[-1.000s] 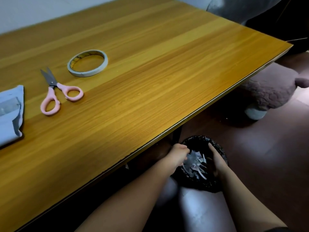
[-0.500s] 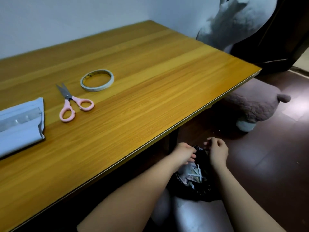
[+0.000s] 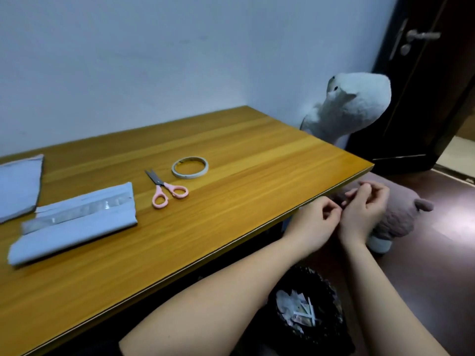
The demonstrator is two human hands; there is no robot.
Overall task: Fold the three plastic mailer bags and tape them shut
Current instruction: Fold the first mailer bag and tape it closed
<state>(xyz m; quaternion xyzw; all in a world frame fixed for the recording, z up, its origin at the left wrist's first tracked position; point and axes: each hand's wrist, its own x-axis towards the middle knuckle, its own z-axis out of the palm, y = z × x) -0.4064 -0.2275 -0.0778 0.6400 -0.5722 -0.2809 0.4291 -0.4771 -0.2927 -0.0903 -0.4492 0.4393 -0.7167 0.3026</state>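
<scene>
A folded grey mailer bag [image 3: 77,223] with a strip of clear tape along its flap lies on the left of the wooden table [image 3: 257,176]. A second grey mailer bag [image 3: 18,186] lies behind it, cut off by the left edge. Pink-handled scissors [image 3: 167,194] and a roll of tape [image 3: 189,167] sit mid-table. My left hand [image 3: 316,223] and my right hand [image 3: 365,206] hover close together just past the table's right edge. The fingers of both are curled, and I see nothing in them.
A bin with a black liner [image 3: 331,299] holding paper scraps stands on the floor under my forearms. A grey-purple plush toy [image 3: 403,217] lies on the floor behind my hands. A white plush [image 3: 354,106] leans by the wall, beside a dark door [image 3: 424,86].
Both hands have risen from the bin to the height of the table edge and drawn together. My view has lifted, so the wall and more of the mailer bags show.
</scene>
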